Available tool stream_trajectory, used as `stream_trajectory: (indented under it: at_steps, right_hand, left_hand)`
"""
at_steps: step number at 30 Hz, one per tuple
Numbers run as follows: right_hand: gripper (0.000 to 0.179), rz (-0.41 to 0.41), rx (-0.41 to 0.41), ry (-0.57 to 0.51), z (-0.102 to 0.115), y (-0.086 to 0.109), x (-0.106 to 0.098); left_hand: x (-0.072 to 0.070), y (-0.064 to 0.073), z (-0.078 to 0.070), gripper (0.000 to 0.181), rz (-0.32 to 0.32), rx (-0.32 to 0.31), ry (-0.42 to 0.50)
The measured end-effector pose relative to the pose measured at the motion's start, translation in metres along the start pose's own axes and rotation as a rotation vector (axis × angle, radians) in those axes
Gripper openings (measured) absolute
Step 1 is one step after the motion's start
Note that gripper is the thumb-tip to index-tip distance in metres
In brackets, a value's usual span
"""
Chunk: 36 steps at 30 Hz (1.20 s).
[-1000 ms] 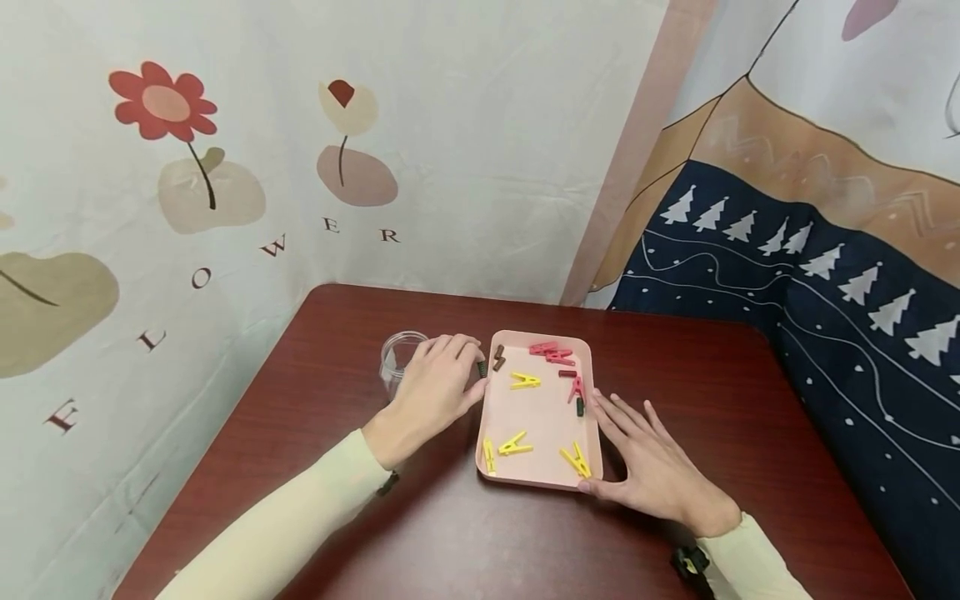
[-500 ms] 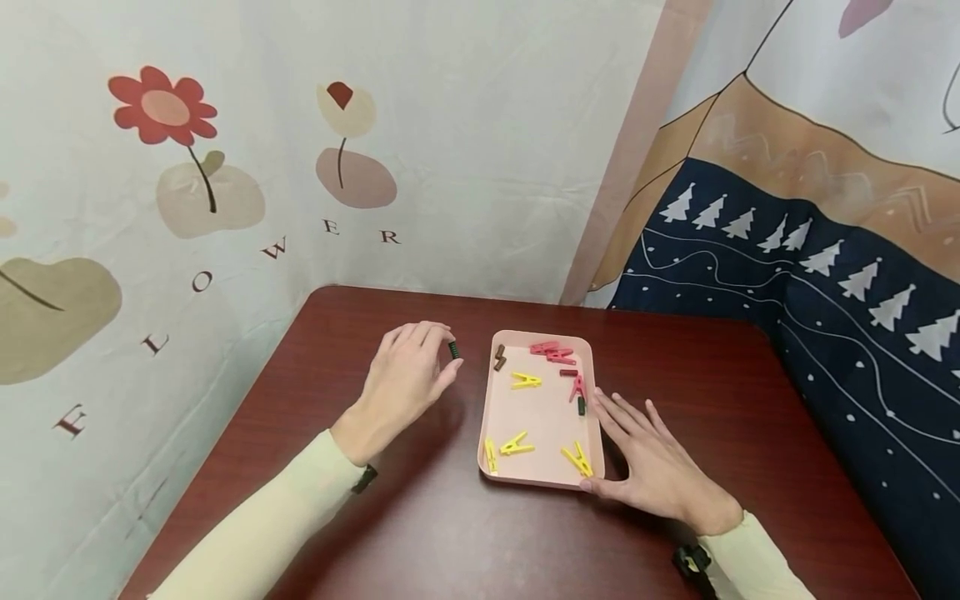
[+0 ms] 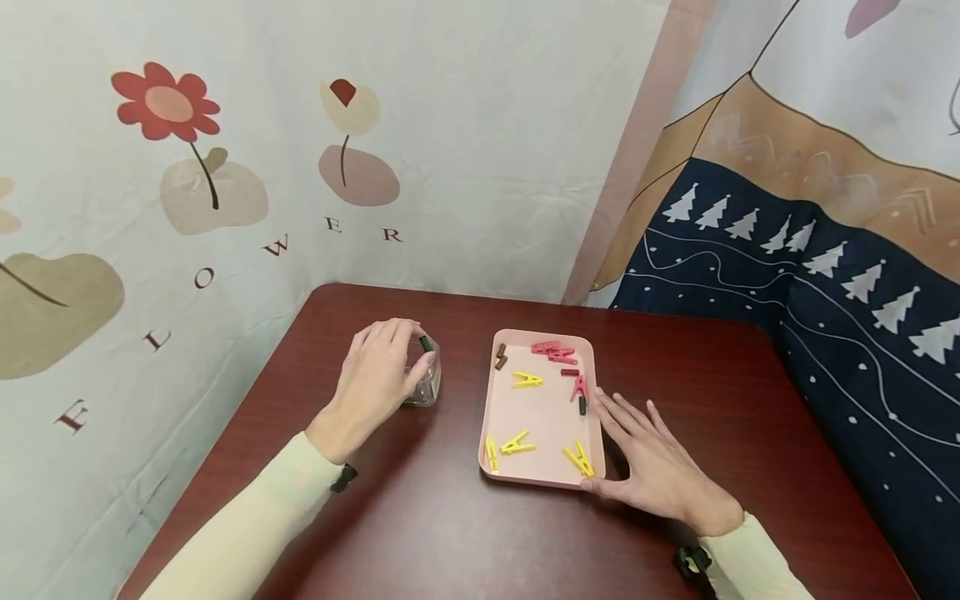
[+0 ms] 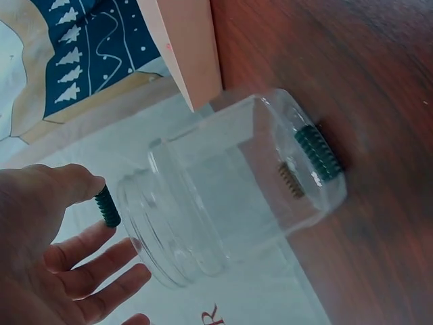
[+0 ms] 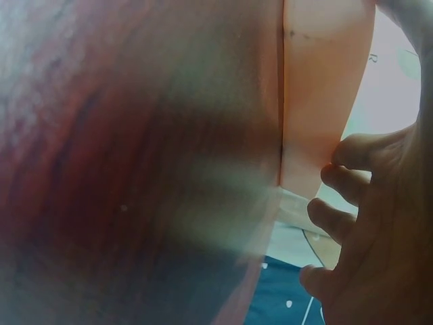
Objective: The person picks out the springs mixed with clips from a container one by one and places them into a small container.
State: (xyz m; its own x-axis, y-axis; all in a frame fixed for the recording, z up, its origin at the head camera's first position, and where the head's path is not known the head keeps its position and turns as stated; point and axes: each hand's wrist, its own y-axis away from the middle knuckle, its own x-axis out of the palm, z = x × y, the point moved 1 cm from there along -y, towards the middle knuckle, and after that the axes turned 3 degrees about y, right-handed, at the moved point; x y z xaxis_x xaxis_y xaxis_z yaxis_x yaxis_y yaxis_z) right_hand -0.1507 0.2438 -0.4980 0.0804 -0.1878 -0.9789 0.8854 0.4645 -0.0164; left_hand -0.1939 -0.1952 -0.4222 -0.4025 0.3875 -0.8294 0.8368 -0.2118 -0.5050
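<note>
My left hand (image 3: 367, 379) pinches a small green coil spring (image 4: 107, 206) between thumb and index finger, right at the mouth of a clear screw-neck jar (image 4: 210, 183). Another green spring (image 4: 318, 154) and a brown spring (image 4: 291, 179) lie at the jar's bottom. The hand covers much of the jar in the head view. My right hand (image 3: 652, 471) rests with spread fingers against the right side of a pink tray (image 3: 536, 417). Inside the tray are several yellow clothespins (image 3: 517, 443), red clothespins (image 3: 561, 356), two brown springs, a red spring (image 3: 570, 372) and a green spring (image 3: 582, 406).
The dark red wooden table (image 3: 465, 542) carries the jar to the left of the tray. Behind it hangs a pale cloth (image 3: 480, 183) with flower prints, and a navy tree-patterned cloth (image 3: 712, 258) borders the right side.
The left hand has moved left with the green spring, away from the tray's left edge to over the jar mouth. The right hand stays at the tray.
</note>
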Motion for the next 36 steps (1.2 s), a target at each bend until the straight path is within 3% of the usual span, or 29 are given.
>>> stream_trajectory:
  at_steps: [15, 36]
  right_hand:
    - [0.125, 0.014, 0.014, -0.015, 0.000, -0.001, 0.003]
    - [0.125, 0.009, 0.006, 0.008, -0.001, -0.003, 0.001]
  left_hand:
    - [0.005, 0.006, 0.015, 0.035, 0.003, -0.077, 0.044]
    - [0.004, 0.002, 0.018, 0.041, 0.046, -0.095, 0.047]
